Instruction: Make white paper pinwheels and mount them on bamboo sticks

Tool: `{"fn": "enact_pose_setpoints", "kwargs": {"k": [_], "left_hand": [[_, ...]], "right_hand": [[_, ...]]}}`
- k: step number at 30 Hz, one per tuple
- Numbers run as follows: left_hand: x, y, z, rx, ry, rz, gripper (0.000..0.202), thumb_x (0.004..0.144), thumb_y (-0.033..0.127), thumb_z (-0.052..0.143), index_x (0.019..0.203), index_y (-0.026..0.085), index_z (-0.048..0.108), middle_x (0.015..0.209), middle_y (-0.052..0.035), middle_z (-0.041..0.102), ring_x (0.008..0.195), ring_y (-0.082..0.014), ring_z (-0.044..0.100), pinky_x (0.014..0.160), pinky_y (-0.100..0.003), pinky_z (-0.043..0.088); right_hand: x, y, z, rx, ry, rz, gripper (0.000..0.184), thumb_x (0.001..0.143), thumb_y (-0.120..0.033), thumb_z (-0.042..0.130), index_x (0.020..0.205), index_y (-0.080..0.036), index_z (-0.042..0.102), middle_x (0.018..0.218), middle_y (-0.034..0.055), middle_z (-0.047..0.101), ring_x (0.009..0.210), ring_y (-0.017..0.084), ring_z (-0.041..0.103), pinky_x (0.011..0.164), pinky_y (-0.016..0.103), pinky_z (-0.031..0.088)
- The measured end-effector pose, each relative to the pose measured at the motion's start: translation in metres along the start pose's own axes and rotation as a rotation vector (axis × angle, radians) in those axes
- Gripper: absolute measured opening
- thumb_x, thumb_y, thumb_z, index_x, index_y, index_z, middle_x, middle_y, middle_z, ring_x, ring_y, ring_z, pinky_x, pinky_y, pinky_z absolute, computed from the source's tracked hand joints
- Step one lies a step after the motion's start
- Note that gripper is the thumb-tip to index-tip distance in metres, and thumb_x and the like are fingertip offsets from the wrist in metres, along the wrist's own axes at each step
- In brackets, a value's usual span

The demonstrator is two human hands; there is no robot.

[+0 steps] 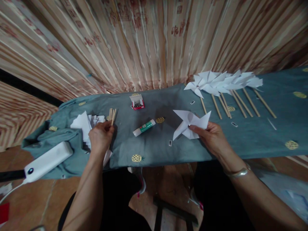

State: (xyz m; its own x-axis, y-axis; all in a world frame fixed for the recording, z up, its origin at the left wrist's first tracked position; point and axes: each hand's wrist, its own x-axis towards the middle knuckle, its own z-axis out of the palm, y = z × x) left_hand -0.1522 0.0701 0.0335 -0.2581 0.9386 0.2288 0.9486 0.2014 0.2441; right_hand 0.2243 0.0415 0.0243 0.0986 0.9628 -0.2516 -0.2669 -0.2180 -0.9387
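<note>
Wooden sticks touch the left fingers, whose grip is unclear; right fingers pinch a paper pinwheel.

Left grip hides lower parts of the wooden sticks; left edge crops the white cable

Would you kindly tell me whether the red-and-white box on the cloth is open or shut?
Open: the red-and-white box has its white flap raised, and small shiny pieces show inside.
</note>
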Motion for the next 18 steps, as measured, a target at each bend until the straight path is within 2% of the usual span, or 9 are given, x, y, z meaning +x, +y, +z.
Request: {"fn": "enact_pose_setpoints", "kwargs": {"k": [3,5,7,10,13,15,18], "left_hand": [[-0.003,0.018,-0.006,-0.306,0.053,-0.075,0.031,0.076,0.032,0.054,0.095,0.017,0.074,0.083,-0.0058,0.068,0.072,-0.0188,0.062,0.07,-0.029,0.047],[-0.012,0.037,-0.013,-0.58,0.086,-0.065,0.029,0.074,0.032,0.056,0.091,0.016,0.073,0.083,-0.0038,0.067,0.07,-0.0152,0.06,0.068,-0.026,0.047],[-0.027,0.06,-0.02,-0.827,0.044,-0.045,0.024,0.07,0.032,0.063,0.086,0.016,0.073,0.076,-0.0011,0.063,0.067,-0.0129,0.057,0.064,-0.023,0.045],[-0.059,0.092,-0.027,-1.15,-0.16,-0.084,0.018,0.065,0.029,0.071,0.078,0.017,0.073,0.071,0.0003,0.062,0.065,-0.0113,0.056,0.06,-0.022,0.043],[-0.094,0.118,-0.025,-1.359,-0.464,-0.223,0.02,0.064,0.033,0.077,0.076,0.017,0.073,0.065,0.0012,0.062,0.058,-0.0101,0.053,0.059,-0.023,0.044],[-0.116,0.129,-0.021,-1.435,-0.659,-0.315,0.026,0.064,0.037,0.079,0.078,0.016,0.074,0.065,-0.0001,0.065,0.058,-0.0101,0.055,0.061,-0.023,0.045],[-0.145,0.137,-0.012,-1.507,-0.882,-0.45,0.035,0.06,0.043,0.084,0.08,0.016,0.075,0.073,-0.0044,0.071,0.059,-0.0109,0.059,0.061,-0.024,0.046]], "right_hand": [[-0.001,-0.002,0.001,-0.005,0.01,-0.01,0.028,0.057,-0.033,0.088,0.08,-0.022,0.076,0.081,0.001,0.078,0.066,0.016,0.069,0.063,0.029,0.054],[-0.003,-0.003,0.003,0.008,0.015,-0.01,0.028,0.055,-0.032,0.089,0.078,-0.022,0.076,0.082,0.0009,0.078,0.067,0.016,0.069,0.065,0.03,0.055],[-0.005,-0.005,0.005,0.027,0.014,-0.008,0.029,0.053,-0.031,0.09,0.076,-0.022,0.075,0.082,0.0006,0.078,0.068,0.016,0.069,0.068,0.031,0.056],[-0.011,-0.008,0.006,0.042,0.016,-0.006,0.028,0.051,-0.03,0.091,0.072,-0.022,0.074,0.08,0.0004,0.077,0.068,0.016,0.069,0.069,0.031,0.057],[-0.018,-0.015,0.002,0.041,0.015,0.013,0.028,0.051,-0.03,0.09,0.072,-0.024,0.074,0.075,-0.0002,0.076,0.064,0.016,0.068,0.065,0.03,0.057],[-0.023,-0.02,-0.004,0.045,0.005,0.029,0.026,0.052,-0.031,0.09,0.071,-0.024,0.073,0.069,-0.0011,0.074,0.059,0.015,0.066,0.06,0.028,0.056],[-0.034,-0.027,-0.014,0.031,-0.046,0.04,0.023,0.055,-0.035,0.088,0.069,-0.025,0.073,0.063,-0.0015,0.071,0.05,0.012,0.06,0.054,0.026,0.054]]}}
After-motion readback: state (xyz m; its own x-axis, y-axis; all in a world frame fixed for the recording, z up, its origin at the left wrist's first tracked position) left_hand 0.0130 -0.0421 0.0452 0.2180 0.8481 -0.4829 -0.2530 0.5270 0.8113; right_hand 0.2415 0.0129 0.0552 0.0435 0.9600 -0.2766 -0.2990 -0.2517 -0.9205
